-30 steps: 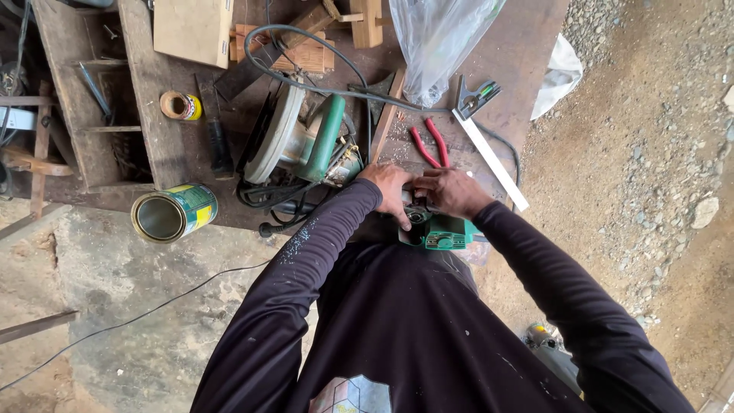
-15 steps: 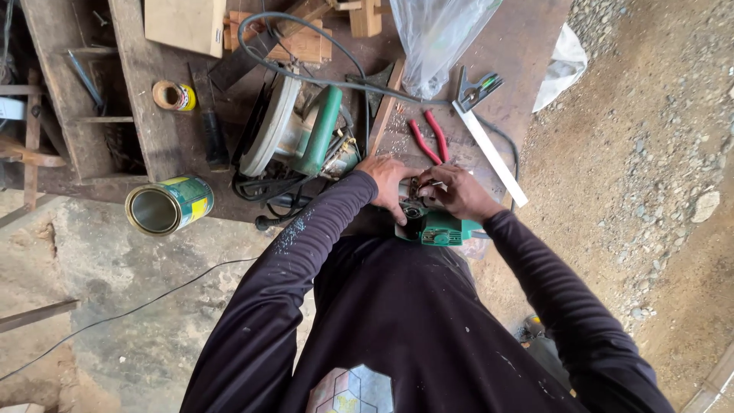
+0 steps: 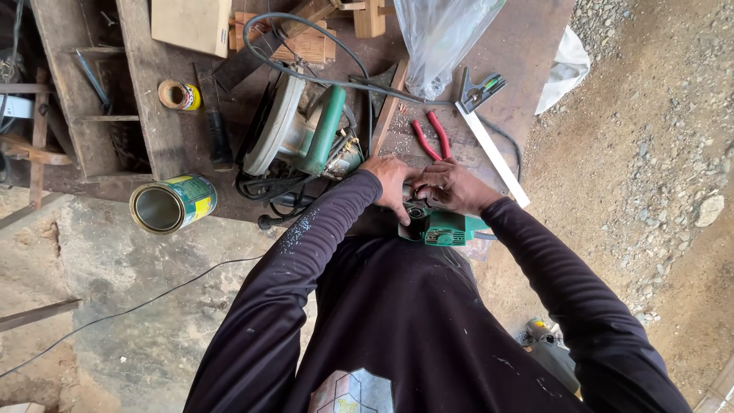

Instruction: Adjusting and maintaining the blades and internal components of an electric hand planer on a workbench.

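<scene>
Both my hands work on a small green power tool (image 3: 445,228) held against my body at the workbench's near edge. My left hand (image 3: 391,182) grips its dark front end, fingers curled around it. Over the top of the tool, my right hand (image 3: 453,187) is closed on it from the right. Red-handled pliers (image 3: 432,134) lie just beyond my hands. A green circular saw (image 3: 302,130) lies on its side left of my left hand, its black cord (image 3: 321,76) looping across the bench.
A worn wooden workbench (image 3: 527,46) carries a square ruler (image 3: 493,149), a clear plastic bag (image 3: 440,38), wood blocks (image 3: 306,42), a plywood piece (image 3: 191,24), a tape roll (image 3: 178,95) and a dark-handled tool (image 3: 218,138). An open tin can (image 3: 170,203) sits at its edge. Gravel lies to the right.
The view has shifted slightly. My hands stay on the green tool, with fingers adjusting around its front end.
</scene>
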